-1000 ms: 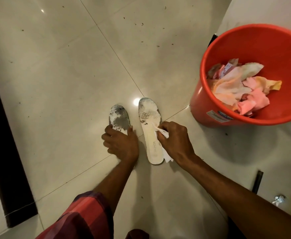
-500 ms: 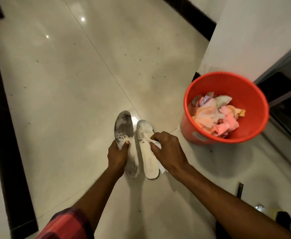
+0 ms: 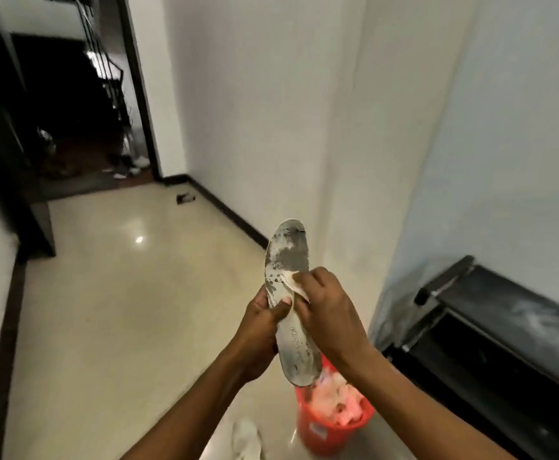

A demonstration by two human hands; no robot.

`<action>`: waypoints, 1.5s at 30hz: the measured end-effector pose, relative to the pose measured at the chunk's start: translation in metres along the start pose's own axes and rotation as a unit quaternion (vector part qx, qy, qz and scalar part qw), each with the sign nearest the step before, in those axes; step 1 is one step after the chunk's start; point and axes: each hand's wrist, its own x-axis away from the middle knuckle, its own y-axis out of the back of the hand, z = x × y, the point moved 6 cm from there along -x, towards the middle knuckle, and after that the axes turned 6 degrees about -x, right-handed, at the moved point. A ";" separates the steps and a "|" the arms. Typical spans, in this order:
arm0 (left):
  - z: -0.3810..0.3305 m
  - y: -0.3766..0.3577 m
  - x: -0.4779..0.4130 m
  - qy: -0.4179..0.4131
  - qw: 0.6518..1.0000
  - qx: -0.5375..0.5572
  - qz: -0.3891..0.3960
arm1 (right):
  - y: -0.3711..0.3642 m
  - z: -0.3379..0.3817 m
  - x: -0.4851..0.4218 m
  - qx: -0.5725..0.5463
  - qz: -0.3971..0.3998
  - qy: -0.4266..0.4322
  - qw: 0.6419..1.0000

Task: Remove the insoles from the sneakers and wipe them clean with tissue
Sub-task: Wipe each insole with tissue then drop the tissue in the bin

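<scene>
A dirty white insole with a grey, stained forefoot is held up in the air, toe pointing up. My left hand grips it at the middle from the left, thumb on its face. My right hand pinches a crumpled white tissue and presses it against the insole's stained part. The second insole lies on the floor at the bottom edge, blurred.
An orange bucket with pink and white used tissues stands on the floor below my hands. A black shelf or rack runs along the right wall. A dark doorway opens at the far end of the tiled corridor.
My left hand picked one insole up off the floor and raised it. My right hand left the other insole and now holds the tissue against the lifted one. The view tilted up.
</scene>
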 end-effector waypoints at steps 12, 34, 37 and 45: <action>-0.243 -0.229 0.171 -0.133 0.956 0.043 0.259 | 0.366 0.186 -0.014 0.129 -0.228 0.091 0.961; -0.422 -0.340 0.376 -0.229 0.862 0.038 0.451 | 0.612 0.408 0.040 0.274 -0.344 0.256 0.861; -0.439 -0.340 0.388 -0.249 0.852 0.032 0.460 | 0.630 0.428 0.037 0.244 -0.384 0.257 0.852; -0.459 -0.338 0.395 -0.205 0.880 0.002 0.428 | 0.635 0.461 0.022 0.247 -0.367 0.304 0.844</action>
